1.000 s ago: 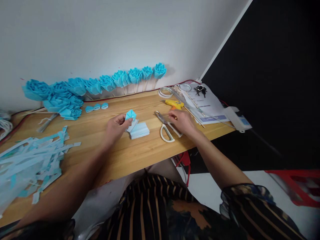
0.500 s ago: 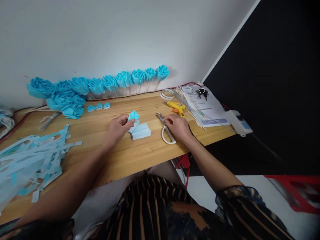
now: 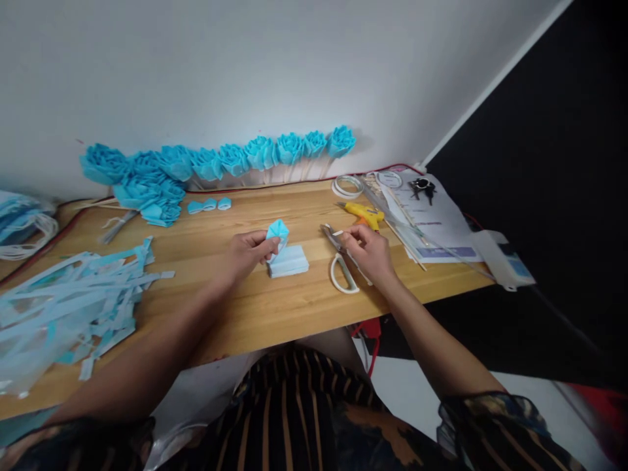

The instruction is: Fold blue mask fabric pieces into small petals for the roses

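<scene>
My left hand [image 3: 252, 253] pinches a folded light-blue paper petal [image 3: 278, 230] between thumb and fingers, its creases meeting at one point. Just below it lies a neat stack of pale blue paper pieces [image 3: 289, 261]. A small white strip [image 3: 337, 233] sticks out from the pinched fingertips of my right hand [image 3: 369, 248]; whether it is tape I cannot tell. Scissors [image 3: 344, 275] with white handles rest on the table beneath that hand, which covers part of them. A yellow glue gun [image 3: 364, 212] lies just behind my right hand.
Blue paper flowers [image 3: 262, 154] on sticks line the wall. Three small folded blue pieces [image 3: 210, 205] lie before them. Paper strips [image 3: 83, 301] are heaped at left. Tape rolls [image 3: 347, 187], printed sheets [image 3: 441, 222] and keys [image 3: 422, 188] lie at right on the wooden table [image 3: 235, 333].
My right hand has lifted slightly off the scissors, and a white strip now shows at its fingertips. My left hand still holds the folded petal. The view has shifted to the left.
</scene>
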The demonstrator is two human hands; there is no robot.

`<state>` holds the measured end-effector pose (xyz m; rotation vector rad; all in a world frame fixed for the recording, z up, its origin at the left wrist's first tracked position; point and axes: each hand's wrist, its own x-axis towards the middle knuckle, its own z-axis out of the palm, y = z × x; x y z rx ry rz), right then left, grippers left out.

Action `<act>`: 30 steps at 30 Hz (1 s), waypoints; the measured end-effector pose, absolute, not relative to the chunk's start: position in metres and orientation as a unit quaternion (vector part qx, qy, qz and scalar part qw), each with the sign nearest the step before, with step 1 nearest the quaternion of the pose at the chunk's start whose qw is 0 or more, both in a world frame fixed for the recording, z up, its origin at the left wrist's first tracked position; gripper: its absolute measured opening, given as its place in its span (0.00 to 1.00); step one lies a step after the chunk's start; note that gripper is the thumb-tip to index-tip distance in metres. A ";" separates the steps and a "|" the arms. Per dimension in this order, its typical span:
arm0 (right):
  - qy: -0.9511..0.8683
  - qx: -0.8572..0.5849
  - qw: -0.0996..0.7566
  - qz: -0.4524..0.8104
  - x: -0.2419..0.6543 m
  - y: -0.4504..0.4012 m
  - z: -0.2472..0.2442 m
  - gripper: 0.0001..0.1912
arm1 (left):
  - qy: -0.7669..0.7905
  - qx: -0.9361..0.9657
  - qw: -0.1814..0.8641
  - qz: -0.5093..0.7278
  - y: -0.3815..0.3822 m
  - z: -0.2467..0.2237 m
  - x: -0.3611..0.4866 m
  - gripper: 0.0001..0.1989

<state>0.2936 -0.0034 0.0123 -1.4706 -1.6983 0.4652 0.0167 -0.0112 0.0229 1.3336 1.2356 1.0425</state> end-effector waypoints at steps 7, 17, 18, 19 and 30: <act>-0.794 -0.381 0.472 0.040 0.239 -0.001 0.065 0.07 | 0.508 0.529 0.532 0.422 -0.015 0.032 0.017 0.16; -0.850 -0.295 0.433 -0.050 0.211 0.021 0.043 0.08 | 0.527 0.497 0.542 0.426 -0.013 0.035 0.015 0.16; -0.853 -0.292 0.428 -0.060 0.211 0.020 0.041 0.08 | 0.527 0.493 0.545 0.426 -0.013 0.036 0.016 0.15; -0.856 -0.290 0.422 -0.072 0.211 0.020 0.039 0.08 | 0.527 0.490 0.549 0.425 -0.013 0.036 0.016 0.15; -0.862 -0.279 0.416 -0.081 0.212 0.019 0.036 0.09 | 0.537 0.475 0.560 0.415 -0.014 0.039 0.019 0.15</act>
